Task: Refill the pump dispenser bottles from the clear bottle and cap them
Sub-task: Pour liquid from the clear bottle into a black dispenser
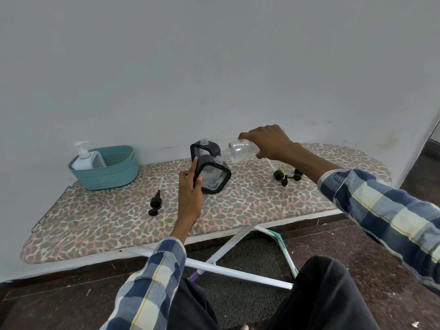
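The right hand (267, 142) grips the clear bottle (239, 151) from above, fingers curled over its body, and holds it tipped nearly flat so its threaded neck points left and sits right at the open neck of the near dispenser bottle (213, 175). The left hand (189, 186) steadies that dispenser — fingers lie along its left side, thumb round the front edge, clamped on the black frame. The bottle is square, black-edged, with a clear textured face, and it leans slightly toward the left hand while resting on the ironing board (95, 222) with its leopard-print cover.

Just behind it stands a second dispenser bottle (202, 150) of the same kind, upright, its neck uncapped too.

One black pump head (156, 201) lies on the board to the left of the hands, its thin tube pointing toward the wall. Two more pump heads (287, 176) lie close together on the right, under the right forearm.

At the far left end sits a teal basket (107, 173) — inside it, a white pump bottle (83, 157) against the left wall.
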A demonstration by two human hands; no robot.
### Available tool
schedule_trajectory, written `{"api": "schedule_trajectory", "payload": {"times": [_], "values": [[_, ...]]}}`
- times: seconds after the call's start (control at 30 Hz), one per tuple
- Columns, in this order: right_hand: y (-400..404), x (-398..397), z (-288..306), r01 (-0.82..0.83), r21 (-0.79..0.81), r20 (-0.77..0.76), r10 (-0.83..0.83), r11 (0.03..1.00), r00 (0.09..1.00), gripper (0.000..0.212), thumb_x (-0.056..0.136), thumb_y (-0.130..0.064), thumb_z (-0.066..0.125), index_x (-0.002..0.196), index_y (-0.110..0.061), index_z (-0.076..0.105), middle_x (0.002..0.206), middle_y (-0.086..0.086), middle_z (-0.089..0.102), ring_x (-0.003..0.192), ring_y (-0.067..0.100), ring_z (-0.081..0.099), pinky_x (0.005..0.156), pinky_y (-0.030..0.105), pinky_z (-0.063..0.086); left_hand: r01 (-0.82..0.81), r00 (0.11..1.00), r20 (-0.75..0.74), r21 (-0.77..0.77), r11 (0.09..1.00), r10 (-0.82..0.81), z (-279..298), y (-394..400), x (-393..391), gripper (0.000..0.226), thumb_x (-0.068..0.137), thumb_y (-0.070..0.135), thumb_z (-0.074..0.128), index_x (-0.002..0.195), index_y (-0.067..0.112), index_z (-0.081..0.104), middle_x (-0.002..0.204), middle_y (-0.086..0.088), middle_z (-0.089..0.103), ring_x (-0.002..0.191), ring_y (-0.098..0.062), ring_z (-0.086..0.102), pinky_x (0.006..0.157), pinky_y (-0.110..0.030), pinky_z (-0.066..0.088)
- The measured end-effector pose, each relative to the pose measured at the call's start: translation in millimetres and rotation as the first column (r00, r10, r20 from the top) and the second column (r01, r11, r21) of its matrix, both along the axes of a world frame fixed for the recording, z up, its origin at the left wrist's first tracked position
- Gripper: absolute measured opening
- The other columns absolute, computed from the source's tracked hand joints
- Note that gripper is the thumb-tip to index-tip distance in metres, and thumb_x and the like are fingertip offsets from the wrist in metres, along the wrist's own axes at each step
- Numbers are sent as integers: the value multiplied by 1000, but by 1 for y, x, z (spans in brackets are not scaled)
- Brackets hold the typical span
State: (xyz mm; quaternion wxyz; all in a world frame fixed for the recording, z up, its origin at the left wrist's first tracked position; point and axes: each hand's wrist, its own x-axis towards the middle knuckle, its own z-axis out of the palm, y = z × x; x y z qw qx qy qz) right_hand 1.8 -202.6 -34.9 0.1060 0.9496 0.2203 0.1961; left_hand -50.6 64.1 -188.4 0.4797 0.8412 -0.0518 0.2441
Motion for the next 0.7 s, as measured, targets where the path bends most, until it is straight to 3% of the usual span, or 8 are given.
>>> {"api": "schedule_trajectory", "payload": {"times": [0.3, 0.5, 0.7], "values": [[-1, -2, -1, 2, -2, 2, -2, 1000, 1000, 73, 83, -24, 86, 145, -35, 50, 114, -8, 74, 97, 25, 70, 66, 32, 35, 9, 1000, -4, -16, 1000, -9, 0, 0, 0, 55, 118, 32, 39, 167, 54, 27, 127, 2, 42, 103, 1, 50, 81, -7, 40], [-1, -2, 0, 3, -6, 1, -3, 1000, 1000, 73, 83, -24, 87, 145, -35, 50, 112, -7, 73, 96, 25, 70, 67, 32, 36, 5, 1000, -5, -12, 1000, -5, 1, 0, 0, 54, 118, 32, 39, 167, 54, 28, 126, 4, 42, 100, 10, 48, 81, -9, 42], [0, -3, 1, 2, -10, 0, -2, 1000, 1000, 72, 84, -23, 86, 145, -34, 51, 111, -6, 73, 96, 25, 69, 67, 32, 35, 17, 1000, -4, -19, 1000, -17, -2, 1, 1, 55, 118, 33, 39, 166, 55, 28, 126, 4, 42, 105, -2, 51, 85, -15, 44]]}}
